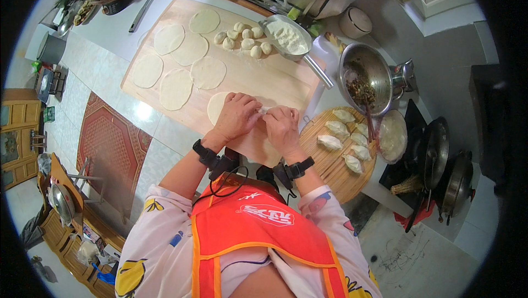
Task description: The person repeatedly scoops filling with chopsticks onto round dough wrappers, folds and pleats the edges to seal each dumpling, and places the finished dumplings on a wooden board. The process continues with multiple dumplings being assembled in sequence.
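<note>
My left hand (239,114) and my right hand (282,126) meet over the near edge of the wooden pastry board (250,75). Fingers of both are closed in a pinch on a dumpling (263,110), a bit of pale dough that they mostly cover. A round dough wrapper (216,107) lies partly behind my left hand. More flat wrappers (190,49) spread over the board's left half, next to several small dough balls (247,32). To the right, several pleated dumplings (330,142) rest on a round bamboo board (324,174).
A metal scoop of flour (287,38) lies across the board's far right corner. Beyond the bamboo board stand a steel bowl of filling (360,81) with chopsticks (369,125) and a pale round dish (392,137). Dark pans (434,152) are at far right. A spatula (148,4) lies far left.
</note>
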A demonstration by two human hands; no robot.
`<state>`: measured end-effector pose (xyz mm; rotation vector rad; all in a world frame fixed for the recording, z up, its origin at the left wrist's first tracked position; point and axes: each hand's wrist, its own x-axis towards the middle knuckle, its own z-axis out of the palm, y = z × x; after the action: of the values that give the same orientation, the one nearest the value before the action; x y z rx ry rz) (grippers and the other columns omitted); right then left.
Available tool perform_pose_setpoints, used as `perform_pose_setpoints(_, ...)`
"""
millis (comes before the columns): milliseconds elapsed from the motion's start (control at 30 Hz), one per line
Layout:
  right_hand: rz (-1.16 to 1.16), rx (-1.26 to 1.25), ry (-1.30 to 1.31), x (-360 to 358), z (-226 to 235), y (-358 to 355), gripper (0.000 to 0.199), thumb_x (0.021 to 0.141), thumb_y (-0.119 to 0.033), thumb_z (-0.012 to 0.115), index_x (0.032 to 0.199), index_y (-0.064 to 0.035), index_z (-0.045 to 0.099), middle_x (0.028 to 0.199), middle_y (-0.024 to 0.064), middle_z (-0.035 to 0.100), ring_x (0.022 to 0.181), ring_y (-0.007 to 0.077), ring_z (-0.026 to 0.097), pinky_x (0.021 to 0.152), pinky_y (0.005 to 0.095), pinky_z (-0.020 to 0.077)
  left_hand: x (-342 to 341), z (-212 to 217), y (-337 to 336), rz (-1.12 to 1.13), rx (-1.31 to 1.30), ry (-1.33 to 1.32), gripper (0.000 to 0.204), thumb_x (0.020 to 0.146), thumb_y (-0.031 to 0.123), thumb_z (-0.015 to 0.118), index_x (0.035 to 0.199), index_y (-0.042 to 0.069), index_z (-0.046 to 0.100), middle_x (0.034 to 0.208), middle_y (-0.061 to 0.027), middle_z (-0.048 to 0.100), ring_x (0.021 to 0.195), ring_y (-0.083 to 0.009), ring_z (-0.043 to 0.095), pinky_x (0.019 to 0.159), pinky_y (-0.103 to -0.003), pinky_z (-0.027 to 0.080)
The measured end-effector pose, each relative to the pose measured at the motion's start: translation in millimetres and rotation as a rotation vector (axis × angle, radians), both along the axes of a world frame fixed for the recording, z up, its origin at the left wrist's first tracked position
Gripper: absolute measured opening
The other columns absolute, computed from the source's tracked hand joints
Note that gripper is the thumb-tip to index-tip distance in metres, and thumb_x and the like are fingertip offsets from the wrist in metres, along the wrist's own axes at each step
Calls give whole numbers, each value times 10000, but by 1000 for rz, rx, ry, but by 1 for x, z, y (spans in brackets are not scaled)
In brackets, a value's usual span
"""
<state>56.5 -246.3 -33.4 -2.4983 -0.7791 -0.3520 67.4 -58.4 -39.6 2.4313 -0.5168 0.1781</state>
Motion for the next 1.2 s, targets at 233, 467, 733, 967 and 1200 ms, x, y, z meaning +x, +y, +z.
perform_pose_setpoints(233, -181, 105, 60, -4, 6, -19, 316, 703, -150, 771, 997, -131, 657, 1050, 42, 609, 1024, 265, 551, 933, 431, 356, 1, -7, -3, 17, 28, -53, 153, 775, 170, 697, 923, 138, 677, 962, -31, 640, 977, -232, 577, 928, -413, 383)
perform_pose_setpoints(467, -212, 102, 100, -12, -2, -46, 326, 724, -175, 769, 1036, -148, 680, 1068, 35, 609, 1059, 257, 546, 986, 444, 345, -3, -6, -9, 25, 128, -70, 187, 746, 152, 701, 925, 122, 656, 964, -27, 639, 975, -235, 577, 899, -405, 399)
perform_pose_setpoints(733, -237, 138, 31, -13, -17, -50, 257, 748, -188, 766, 991, -148, 693, 1004, 9, 627, 986, 231, 579, 969, 443, 368, -9, 2, -9, -70, 89, -56, 416, 778, 167, 726, 1179, 118, 623, 1115, -52, 632, 1053, -262, 574, 948, -423, 406)
perform_pose_setpoints(967, -217, 100, -74, -15, -24, -45, 148, 771, -149, 722, 913, -165, 686, 924, -22, 614, 924, 190, 586, 946, 456, 380, -2, -2, -23, -232, 54, -181, 371, 776, 155, 667, 1146, 129, 641, 1069, -37, 614, 1057, -255, 566, 954, -403, 431)
perform_pose_setpoints(1200, -155, -37, -126, -19, -23, -51, 165, 779, -138, 704, 938, -180, 692, 944, -28, 620, 946, 181, 592, 995, 485, 357, 1, -8, -19, -323, 59, -174, 290, 767, 138, 649, 1055, 114, 673, 1007, -51, 629, 1005, -265, 583, 885, -398, 475)
